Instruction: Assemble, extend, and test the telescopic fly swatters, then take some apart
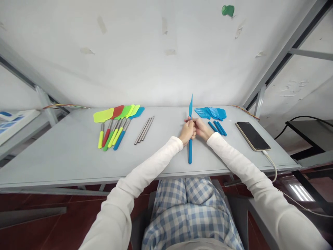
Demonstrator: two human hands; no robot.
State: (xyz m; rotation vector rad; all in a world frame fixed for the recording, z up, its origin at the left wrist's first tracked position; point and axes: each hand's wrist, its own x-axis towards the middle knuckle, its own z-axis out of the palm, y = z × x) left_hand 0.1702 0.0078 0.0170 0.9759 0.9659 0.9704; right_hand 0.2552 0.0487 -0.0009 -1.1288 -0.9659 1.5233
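Observation:
Between my hands is a blue fly swatter (pixel 190 152), pointing away from me, its head seen edge-on and its blue handle toward the table's front. My left hand (pixel 186 132) is closed around its middle. My right hand (pixel 201 127) is closed on it too, close to the base of the head; the fingers overlap and hide the middle section. Right of my hands lie loose blue swatter heads (pixel 218 113) and, nearer me, 3 blue handles (pixel 220 128). Left of my hands are 3 metal tubes (pixel 144 130).
Several fly swatters (pixel 106 115) in yellow, red, green and blue lie fanned out on the left of the grey table (pixel 78 152). A phone (pixel 253 136) with a white charging cable (pixel 272 162) lies at the right. A white wall (pixel 145 69) rises behind the table, between metal frame posts (pixel 259 100).

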